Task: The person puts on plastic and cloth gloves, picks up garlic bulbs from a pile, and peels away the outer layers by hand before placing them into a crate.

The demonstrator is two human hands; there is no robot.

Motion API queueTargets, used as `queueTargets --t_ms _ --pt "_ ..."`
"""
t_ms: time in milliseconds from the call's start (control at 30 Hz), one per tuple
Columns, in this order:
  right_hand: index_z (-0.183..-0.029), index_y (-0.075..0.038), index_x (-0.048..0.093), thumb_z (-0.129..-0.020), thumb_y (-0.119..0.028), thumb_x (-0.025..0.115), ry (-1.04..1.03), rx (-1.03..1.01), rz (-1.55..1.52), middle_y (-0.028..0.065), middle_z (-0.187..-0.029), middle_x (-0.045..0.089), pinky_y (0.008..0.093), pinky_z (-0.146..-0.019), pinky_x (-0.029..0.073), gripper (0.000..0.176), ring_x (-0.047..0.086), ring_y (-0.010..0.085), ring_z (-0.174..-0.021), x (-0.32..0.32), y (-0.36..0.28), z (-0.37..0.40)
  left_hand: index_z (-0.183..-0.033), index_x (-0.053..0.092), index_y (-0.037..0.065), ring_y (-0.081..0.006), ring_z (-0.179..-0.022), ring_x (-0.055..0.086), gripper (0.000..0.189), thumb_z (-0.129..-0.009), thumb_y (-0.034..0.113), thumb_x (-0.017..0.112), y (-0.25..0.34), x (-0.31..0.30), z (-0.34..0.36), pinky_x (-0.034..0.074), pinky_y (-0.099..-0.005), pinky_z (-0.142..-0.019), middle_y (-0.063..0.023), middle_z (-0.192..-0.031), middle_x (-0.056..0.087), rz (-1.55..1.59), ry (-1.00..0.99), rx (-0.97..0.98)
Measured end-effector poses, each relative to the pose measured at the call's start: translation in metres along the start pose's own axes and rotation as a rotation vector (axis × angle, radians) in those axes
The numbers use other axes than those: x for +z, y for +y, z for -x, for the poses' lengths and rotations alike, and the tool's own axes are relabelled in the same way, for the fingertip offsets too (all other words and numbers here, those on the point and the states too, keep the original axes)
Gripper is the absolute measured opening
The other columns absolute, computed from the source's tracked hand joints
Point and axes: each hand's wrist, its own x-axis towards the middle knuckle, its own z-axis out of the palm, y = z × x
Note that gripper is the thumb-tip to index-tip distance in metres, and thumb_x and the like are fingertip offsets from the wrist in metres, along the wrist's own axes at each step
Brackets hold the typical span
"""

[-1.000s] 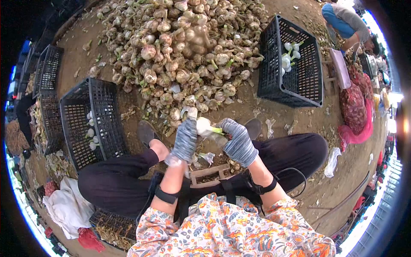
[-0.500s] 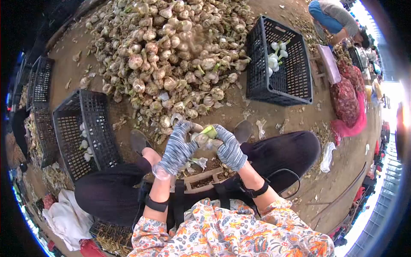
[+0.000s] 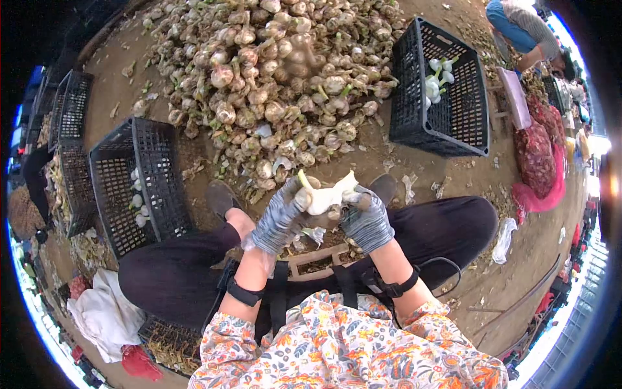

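Note:
Above my lap, a garlic bulb (image 3: pixel 322 200) shows a clean white surface, with pale skin stretched toward the right and a greenish stem tip on the left. My left hand (image 3: pixel 277 220), in a grey striped glove, is closed on the bulb's left side. On the other side, the gloved fingers of my right hand (image 3: pixel 367 222) pinch the bulb's right end and its skin. Fingertips of both hands look dirty and partly blurred. Beyond them lies a big heap of unpeeled garlic (image 3: pixel 259 97).
A black crate (image 3: pixel 159 181) at left and another black crate (image 3: pixel 457 133) at right each hold several white bulbs. A wooden frame (image 3: pixel 317 260) sits between my legs. Red net sacks (image 3: pixel 539 159) lie at right, near a bending co-worker (image 3: pixel 528 32). Peelings litter the ground.
The bulb's outer skin has been pulled open, exposing more white surface. My hands have turned and spread slightly apart around it. The whole view has shifted a little.

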Motion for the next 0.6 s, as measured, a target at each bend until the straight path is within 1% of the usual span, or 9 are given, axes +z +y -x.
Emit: queueTargets --t_ms 67,100,133,267,333,400,467,533,600 --pt "-0.102 0.004 0.056 -0.081 -0.010 0.054 0.013 -0.141 0.362 0.0116 -0.092 0.062 0.0303 -0.072 0.052 0.025 0.062 0.0209 -0.084 0.002 -0.004 0.004 -0.107 0.058 0.003 -0.0145 -0.086 0.060 0.041 -0.077 0.028 0.072 -0.004 -0.015 -0.008 0.049 -0.0270 -0.077 -0.0078 -0.100 0.062 -0.631 0.081 0.223" --pt "-0.105 0.005 0.055 -0.082 -0.015 0.056 0.059 -0.299 0.959 0.0113 -0.094 0.062 0.0287 -0.074 0.051 0.031 0.061 0.0189 -0.085 -0.002 -0.004 0.003 -0.103 0.061 0.002 -0.0109 -0.084 0.058 0.036 -0.076 0.023 0.074 -0.003 -0.010 -0.008 0.046 -0.0244 -0.078 -0.0046 -0.094 0.064 -0.651 0.125 0.235" --pt "-0.105 0.005 0.055 -0.082 -0.015 0.056 0.055 -0.299 0.961 0.0113 -0.094 0.062 0.0287 -0.074 0.051 0.031 0.061 0.0189 -0.085 -0.004 -0.002 0.001 -0.103 0.061 0.002 -0.0109 -0.084 0.058 0.036 -0.076 0.023 0.074 -0.002 -0.010 -0.007 0.046 -0.0244 -0.078 -0.0046 -0.094 0.064 -0.650 0.127 0.239" --pt "-0.102 0.000 0.057 -0.087 -0.016 0.053 0.001 -0.298 0.639 0.0083 -0.087 0.063 0.0269 -0.071 0.048 0.022 0.059 0.0143 -0.078 0.006 -0.011 -0.002 -0.100 0.064 0.003 -0.0119 -0.085 0.058 0.028 -0.078 0.017 0.072 0.002 -0.011 -0.003 0.046 -0.0255 -0.079 -0.0052 -0.095 0.064 -0.663 0.202 0.254" --pt "-0.094 -0.003 0.058 -0.086 -0.020 0.053 -0.099 0.118 -0.146 0.0075 -0.078 0.063 0.0264 -0.058 0.047 0.020 0.058 0.0140 -0.066 0.005 -0.023 -0.005 -0.099 0.064 0.003 -0.0121 -0.088 0.058 0.027 -0.078 0.018 0.071 0.005 -0.017 -0.002 0.046 -0.0246 -0.078 -0.0061 -0.096 0.063 -0.651 -0.057 0.391" --pt "-0.090 -0.006 0.057 -0.085 -0.022 0.053 0.240 0.243 -0.273 0.0063 -0.073 0.061 0.0248 -0.047 0.042 0.017 0.054 0.0141 -0.056 -0.015 -0.018 -0.013 -0.102 0.062 0.003 -0.0138 -0.093 0.058 0.030 -0.078 0.019 0.071 -0.001 -0.020 0.002 0.047 -0.0248 -0.080 -0.0061 -0.100 0.062 -0.472 -0.109 0.299" --pt "-0.091 -0.007 0.057 -0.086 -0.023 0.053 0.033 0.302 0.128 0.0034 -0.071 0.060 0.0238 -0.045 0.041 0.018 0.052 0.0123 -0.052 -0.024 -0.009 -0.012 -0.108 0.058 0.004 -0.0158 -0.097 0.058 0.036 -0.078 0.019 0.071 0.002 -0.004 0.007 0.048 -0.0267 -0.084 -0.0054 -0.103 0.061 0.122 0.030 0.146" --pt "-0.105 -0.003 0.055 -0.087 -0.023 0.057 -0.440 -0.332 1.179 0.0059 -0.078 0.060 0.0300 -0.058 0.049 0.027 0.060 0.0141 -0.067 -0.011 -0.014 0.003 -0.114 0.053 0.003 -0.0181 -0.094 0.060 0.040 -0.080 0.018 0.067 -0.002 -0.017 0.000 0.053 -0.0295 -0.079 -0.0072 -0.106 0.060 0.281 0.135 0.183" --pt "-0.119 -0.004 0.049 -0.085 -0.022 0.061 -0.498 0.485 1.120 0.0100 -0.089 0.061 0.0320 -0.068 0.050 0.039 0.062 0.0201 -0.080 0.023 -0.040 0.015 -0.116 0.053 0.003 -0.0191 -0.092 0.061 0.039 -0.081 0.016 0.066 -0.002 -0.038 -0.005 0.055 -0.0300 -0.075 -0.0087 -0.107 0.060 0.419 0.112 0.126"
